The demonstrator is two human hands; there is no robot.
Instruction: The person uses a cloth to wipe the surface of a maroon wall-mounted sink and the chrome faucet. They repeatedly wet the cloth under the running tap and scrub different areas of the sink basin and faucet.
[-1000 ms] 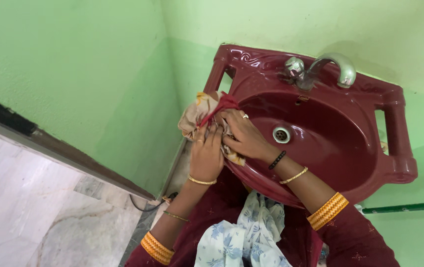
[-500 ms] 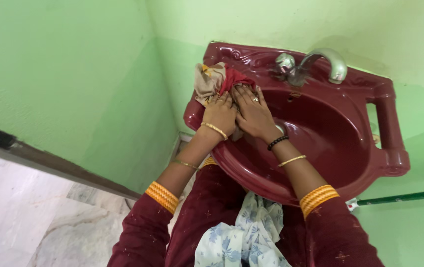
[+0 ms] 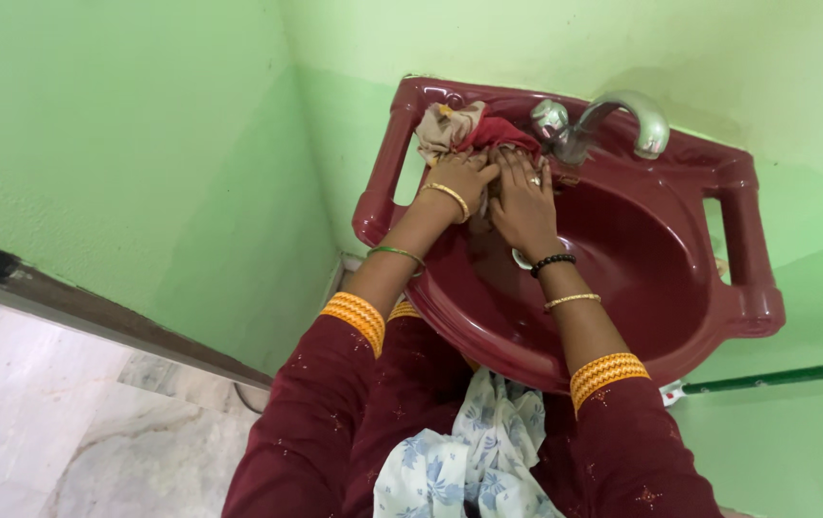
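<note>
Both hands (image 3: 498, 187) pushed cloth (image 3: 464, 129) up sink (image 3: 738, 240) rim; beside tap (image 3: 613, 120).

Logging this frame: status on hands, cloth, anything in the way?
Left hand and right hand both pressing the cloth onto the sink back rim. Cloth bunched, beige and red. Tap close beside it on the right.

We cannot see the part of the cloth (image 3: 469, 129) under our hands, our right wrist covers most of the drain (image 3: 521, 259), and the green pipe (image 3: 776, 376) runs off the right edge.
</note>
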